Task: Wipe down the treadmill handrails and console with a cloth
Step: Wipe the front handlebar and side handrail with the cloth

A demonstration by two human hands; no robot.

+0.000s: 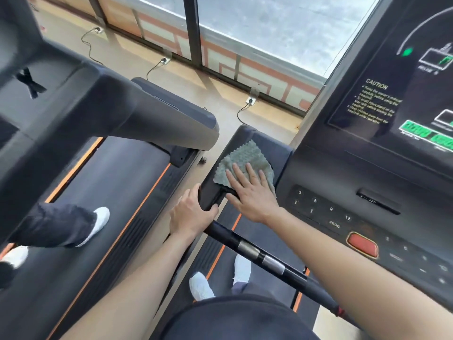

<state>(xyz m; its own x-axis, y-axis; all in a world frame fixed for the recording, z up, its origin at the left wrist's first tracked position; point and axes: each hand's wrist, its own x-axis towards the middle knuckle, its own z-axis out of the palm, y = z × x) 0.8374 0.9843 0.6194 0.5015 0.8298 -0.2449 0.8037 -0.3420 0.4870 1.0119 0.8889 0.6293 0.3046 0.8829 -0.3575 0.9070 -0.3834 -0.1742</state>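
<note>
Right hand (252, 197) lies flat, fingers straight and slightly spread, pressing a grey-green scallop-edged microfibre cloth (245, 159) onto the black plastic side panel (247, 136) left of the black treadmill console (367, 168). Left hand (188, 214) grips the panel's near corner, fingers and thumb curled round it. Black tubular handrail (269, 261) passes under the right forearm.

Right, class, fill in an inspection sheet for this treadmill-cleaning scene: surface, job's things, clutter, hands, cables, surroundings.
Surface: black side panel beside the console.
Job's things: grey cloth spread on the panel; handrail not being wiped.
Clutter: nothing seen.
Hands: left hand grips the panel's near end; right hand presses flat on the cloth.
Cables: three cords run to floor sockets by the window.
Surroundings: neighbouring treadmill, another person's legs on it.
</note>
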